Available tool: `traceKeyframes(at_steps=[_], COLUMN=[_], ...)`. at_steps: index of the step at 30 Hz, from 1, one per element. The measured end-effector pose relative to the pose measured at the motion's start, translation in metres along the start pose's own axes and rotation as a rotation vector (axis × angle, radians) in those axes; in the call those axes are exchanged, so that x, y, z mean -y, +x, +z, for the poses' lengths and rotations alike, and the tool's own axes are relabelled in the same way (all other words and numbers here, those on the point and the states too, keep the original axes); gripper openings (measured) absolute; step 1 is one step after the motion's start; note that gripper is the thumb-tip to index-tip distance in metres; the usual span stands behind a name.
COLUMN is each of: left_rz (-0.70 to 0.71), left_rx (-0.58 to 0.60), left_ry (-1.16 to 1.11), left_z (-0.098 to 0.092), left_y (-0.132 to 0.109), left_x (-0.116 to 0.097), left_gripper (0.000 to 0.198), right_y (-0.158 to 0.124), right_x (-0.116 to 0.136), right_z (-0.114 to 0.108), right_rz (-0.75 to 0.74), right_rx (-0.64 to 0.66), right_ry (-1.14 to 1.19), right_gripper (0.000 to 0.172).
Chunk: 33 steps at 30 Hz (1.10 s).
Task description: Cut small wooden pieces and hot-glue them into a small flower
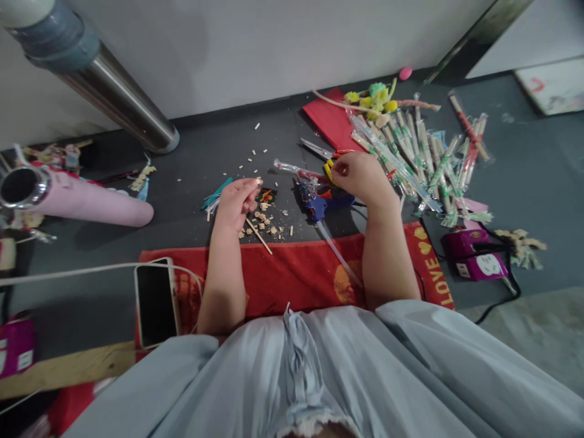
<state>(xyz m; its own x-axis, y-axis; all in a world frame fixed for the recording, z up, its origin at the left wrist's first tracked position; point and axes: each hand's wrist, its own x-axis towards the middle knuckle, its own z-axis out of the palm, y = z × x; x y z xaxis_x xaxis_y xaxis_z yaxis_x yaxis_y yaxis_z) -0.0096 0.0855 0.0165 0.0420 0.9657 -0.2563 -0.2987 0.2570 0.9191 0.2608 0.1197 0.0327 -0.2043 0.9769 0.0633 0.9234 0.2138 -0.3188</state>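
Note:
My left hand (238,202) is closed in a pinch, with a small pale wooden piece (258,182) at its fingertips. Below it, a thin wooden stick (259,236) slants over a scatter of small wood bits (262,217). My right hand (360,175) has its fingers curled together beside a yellow object (328,170), perhaps a tool handle; what they hold is hidden. Scissors (316,148) with orange handles lie just behind that hand. A blue glue gun (316,205) with a clear glue stick (335,246) rests between my arms.
Several wrapped stick bundles (422,155) and a red sheet (326,118) lie at the back right. A pink bottle (95,198) and a metal post (130,94) stand left. A phone (156,301) sits on the red cloth (292,274). A purple power socket (474,252) is right.

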Motion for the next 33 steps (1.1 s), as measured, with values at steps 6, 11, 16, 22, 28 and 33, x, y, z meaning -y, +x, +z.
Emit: traceKeyframes(at_steps=[6, 11, 16, 22, 28, 33], left_rz=[-0.015, -0.019, -0.020, -0.028, -0.034, -0.038], left_rx=[-0.018, -0.018, -0.025, -0.024, -0.035, -0.015], left_ry=[-0.018, -0.031, -0.025, -0.009, -0.027, -0.027], left_z=[0.002, 0.002, 0.002, 0.002, 0.002, 0.001], left_y=[0.000, 0.000, 0.001, 0.001, 0.001, 0.001], left_x=[-0.001, -0.001, 0.000, -0.001, -0.001, -0.002], left_gripper=[0.016, 0.015, 0.014, 0.010, 0.009, 0.011], right_y=[-0.008, -0.016, -0.024, -0.036, -0.035, -0.021], right_x=[-0.013, -0.021, -0.030, -0.045, -0.035, 0.007], right_z=[-0.016, -0.033, -0.049, -0.057, -0.056, -0.046], right_rz=[0.174, 0.315, 0.379, 0.377, 0.261, 0.090], right_rx=[-0.064, -0.047, -0.041, -0.022, -0.005, 0.129], right_ry=[-0.003, -0.060, -0.085, -0.059, -0.068, 0.011], right_gripper=[0.018, 0.022, 0.026, 0.029, 0.027, 0.009])
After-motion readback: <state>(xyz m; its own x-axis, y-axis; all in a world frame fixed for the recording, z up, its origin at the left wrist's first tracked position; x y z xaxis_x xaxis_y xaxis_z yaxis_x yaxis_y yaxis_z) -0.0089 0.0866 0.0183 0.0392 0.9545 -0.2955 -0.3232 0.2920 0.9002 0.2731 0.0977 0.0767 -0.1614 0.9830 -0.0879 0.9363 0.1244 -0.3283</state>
